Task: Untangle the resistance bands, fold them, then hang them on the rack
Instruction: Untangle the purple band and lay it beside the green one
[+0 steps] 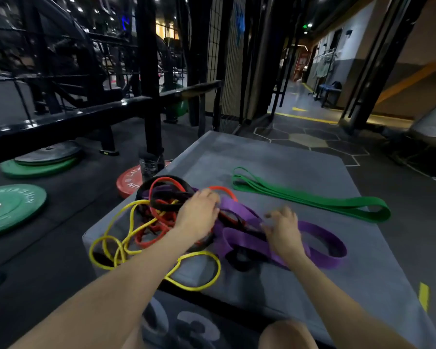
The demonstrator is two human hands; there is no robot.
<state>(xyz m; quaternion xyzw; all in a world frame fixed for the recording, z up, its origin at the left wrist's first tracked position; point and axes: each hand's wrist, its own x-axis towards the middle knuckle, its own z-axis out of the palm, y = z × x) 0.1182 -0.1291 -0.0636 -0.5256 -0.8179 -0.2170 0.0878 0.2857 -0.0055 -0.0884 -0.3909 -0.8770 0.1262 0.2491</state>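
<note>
Four bands remain knotted on the grey bench (275, 157): yellow band (116, 238), red band (159, 222), black band (166, 197) and purple band (320, 248). The green band (312, 200), already folded flat, lies apart on the far right, probably kept clear of the knot. The left hand (199, 215) rests on the heap; its fingers are hidden, so their state cannot be told. The right hand (285, 227) hovers with relaxed fingers over purple loops. Yellow loops overhang the near-left edge; open bench lies far and right.
</note>
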